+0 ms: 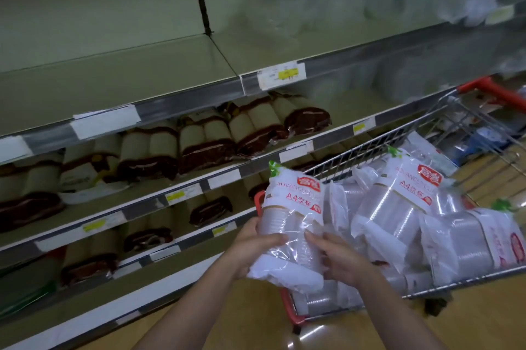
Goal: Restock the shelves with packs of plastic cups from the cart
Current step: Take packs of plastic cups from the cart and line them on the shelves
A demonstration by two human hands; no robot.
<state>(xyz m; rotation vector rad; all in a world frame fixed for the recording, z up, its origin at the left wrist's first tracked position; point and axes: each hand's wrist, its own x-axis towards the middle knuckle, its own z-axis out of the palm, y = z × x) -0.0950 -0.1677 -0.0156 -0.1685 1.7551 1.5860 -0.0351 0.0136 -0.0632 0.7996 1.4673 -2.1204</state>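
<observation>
A pack of plastic cups (293, 218) is sitting between both hands, just above the near left corner of the cart (287, 301). It is a clear wrapper with a white label, red print and a green tab at its top, tilted so the top is leaning toward the shelves. The left hand (256, 247) is cupping the pack's left side, fingers wrapping across the front. The right hand (338, 255) is pressing in from the right, fingers spread over the crinkled film. Both are closing on the same pack, neither one pinching.

Behind and to the right, many more packs (404, 201) of the same kind are lying heaped in the wire basket, some upright, some flat, filling it nearly to the rim. The red handle (495, 90) is showing at the far end.

Further out, the upper shelf (119, 76) in front of the person is standing bare on its left and middle stretch. At its far right something clear and wrapped is blurring into the background; whether those are cup packs cannot be told. The shelves below are carrying brown and beige packs (205, 139) of another product.

Judging from the full cart and the open shelf, the restocking appears to be at an early stage: one pack is in hand, and most of the load is waiting.
</observation>
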